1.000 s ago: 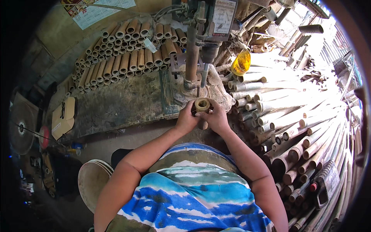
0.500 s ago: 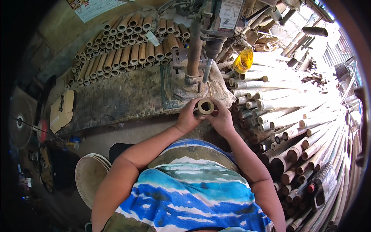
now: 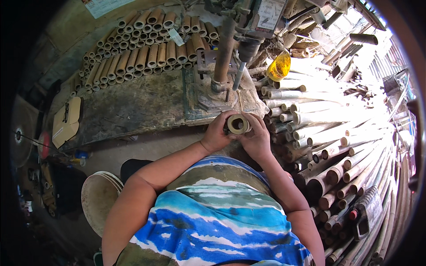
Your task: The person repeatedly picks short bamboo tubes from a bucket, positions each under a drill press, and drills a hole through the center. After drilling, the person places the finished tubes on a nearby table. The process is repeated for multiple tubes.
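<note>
Between my two hands I hold a short bamboo tube (image 3: 232, 127), its open end facing up and showing a round, dark hollow. My left hand (image 3: 216, 133) wraps round its left side, fingers closed on it. Around the right side curls my right hand (image 3: 257, 138), also closed on the tube. Both hands are just in front of the near edge of the workbench (image 3: 146, 113). Past them on the bench stands a drill press (image 3: 224, 62) with a thick metal column, a rusty base and a bit (image 3: 239, 76) hanging down.
Cut bamboo tubes (image 3: 146, 60) are stacked along the back of the bench. A cardboard piece (image 3: 66, 126) with glasses on it lies at the bench's left end. Long bamboo poles (image 3: 324, 119) fill the right side, with a yellow container (image 3: 279, 66) above them. A round pale tub (image 3: 95, 197) stands lower left.
The bamboo tube has tilted a little in my hands, and the fingers of my right hand have shifted over its side. The view has moved slightly.
</note>
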The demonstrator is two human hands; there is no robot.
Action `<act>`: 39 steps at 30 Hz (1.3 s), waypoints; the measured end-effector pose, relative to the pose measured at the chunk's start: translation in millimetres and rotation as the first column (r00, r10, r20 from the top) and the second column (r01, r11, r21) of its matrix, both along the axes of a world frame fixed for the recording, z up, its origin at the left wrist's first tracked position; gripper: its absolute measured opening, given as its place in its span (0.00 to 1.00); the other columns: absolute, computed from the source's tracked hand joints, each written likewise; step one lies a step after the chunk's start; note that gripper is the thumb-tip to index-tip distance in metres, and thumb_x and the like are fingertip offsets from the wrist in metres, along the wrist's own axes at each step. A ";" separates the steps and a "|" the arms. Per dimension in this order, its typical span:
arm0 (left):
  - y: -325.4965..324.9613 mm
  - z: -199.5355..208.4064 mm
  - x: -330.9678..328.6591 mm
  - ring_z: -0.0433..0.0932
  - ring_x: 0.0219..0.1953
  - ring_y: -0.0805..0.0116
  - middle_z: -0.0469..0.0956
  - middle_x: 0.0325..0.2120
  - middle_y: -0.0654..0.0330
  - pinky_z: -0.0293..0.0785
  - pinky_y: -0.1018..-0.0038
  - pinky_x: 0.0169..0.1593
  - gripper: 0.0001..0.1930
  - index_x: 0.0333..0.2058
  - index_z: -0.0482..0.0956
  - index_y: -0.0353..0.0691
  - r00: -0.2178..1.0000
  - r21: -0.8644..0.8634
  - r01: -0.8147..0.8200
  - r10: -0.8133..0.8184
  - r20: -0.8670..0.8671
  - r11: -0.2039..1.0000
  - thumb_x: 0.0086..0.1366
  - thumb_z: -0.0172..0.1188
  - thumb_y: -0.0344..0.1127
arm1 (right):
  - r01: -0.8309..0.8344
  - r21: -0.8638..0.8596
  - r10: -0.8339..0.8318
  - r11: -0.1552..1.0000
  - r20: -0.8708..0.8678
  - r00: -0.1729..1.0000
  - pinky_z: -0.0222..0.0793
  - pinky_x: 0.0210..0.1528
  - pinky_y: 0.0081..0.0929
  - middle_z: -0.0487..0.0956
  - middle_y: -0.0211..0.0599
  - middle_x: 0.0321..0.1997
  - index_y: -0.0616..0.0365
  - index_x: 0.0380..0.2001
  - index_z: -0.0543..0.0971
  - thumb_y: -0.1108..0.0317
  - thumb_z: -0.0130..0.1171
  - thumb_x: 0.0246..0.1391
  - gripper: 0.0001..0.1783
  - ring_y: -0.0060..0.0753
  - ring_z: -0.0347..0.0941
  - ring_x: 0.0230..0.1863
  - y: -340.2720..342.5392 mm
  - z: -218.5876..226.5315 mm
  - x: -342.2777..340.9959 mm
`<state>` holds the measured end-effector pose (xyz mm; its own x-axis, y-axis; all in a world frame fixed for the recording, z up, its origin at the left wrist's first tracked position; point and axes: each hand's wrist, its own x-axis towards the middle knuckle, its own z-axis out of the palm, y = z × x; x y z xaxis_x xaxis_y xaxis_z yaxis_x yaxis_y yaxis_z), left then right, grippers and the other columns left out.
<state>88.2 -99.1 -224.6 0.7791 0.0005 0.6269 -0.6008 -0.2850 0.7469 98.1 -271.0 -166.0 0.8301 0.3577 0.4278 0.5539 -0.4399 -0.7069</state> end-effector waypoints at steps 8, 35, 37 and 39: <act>-2.6 -2.6 -2.2 0.81 0.54 0.56 0.78 0.53 0.51 0.77 0.64 0.56 0.36 0.58 0.67 0.43 0.996 -0.080 0.087 -0.089 -0.025 0.993 0.54 0.78 0.38 | 0.009 -0.092 0.004 0.996 0.139 0.990 0.74 0.55 0.43 0.76 0.42 0.54 0.50 0.58 0.77 0.67 0.77 0.37 0.39 0.51 0.75 0.54 0.4 15.2 -12.7; 11.9 11.6 17.5 0.82 0.52 0.57 0.81 0.49 0.50 0.78 0.64 0.53 0.34 0.59 0.70 0.36 0.961 -0.101 -0.101 0.071 -0.268 0.990 0.58 0.75 0.39 | -0.116 -0.073 0.077 0.991 -0.401 0.913 0.74 0.53 0.39 0.78 0.53 0.54 0.59 0.69 0.60 0.69 0.72 0.45 0.49 0.53 0.78 0.53 14.6 -19.0 35.7; 16.7 19.4 22.4 0.81 0.53 0.61 0.81 0.50 0.51 0.77 0.65 0.55 0.34 0.61 0.69 0.36 0.944 -0.027 -0.137 0.122 -0.307 0.990 0.59 0.74 0.38 | -0.082 -0.065 0.059 0.995 -0.297 0.953 0.73 0.52 0.47 0.80 0.59 0.51 0.60 0.64 0.64 0.70 0.62 0.51 0.36 0.62 0.77 0.53 28.1 -21.7 45.8; 21.4 30.0 29.5 0.81 0.53 0.59 0.81 0.50 0.50 0.76 0.64 0.55 0.35 0.61 0.69 0.36 0.934 -0.038 -0.156 0.135 -0.331 0.987 0.59 0.74 0.39 | 0.005 -0.065 -0.018 0.998 -0.198 0.980 0.72 0.52 0.50 0.80 0.62 0.49 0.60 0.61 0.65 0.71 0.59 0.52 0.32 0.66 0.76 0.53 43.5 -20.8 53.5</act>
<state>117.7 -77.7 -194.6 0.9292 0.1603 0.3331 -0.2763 -0.2975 0.9139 151.6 -227.5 -186.8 0.9004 0.3688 0.2310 0.4001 -0.4928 -0.7727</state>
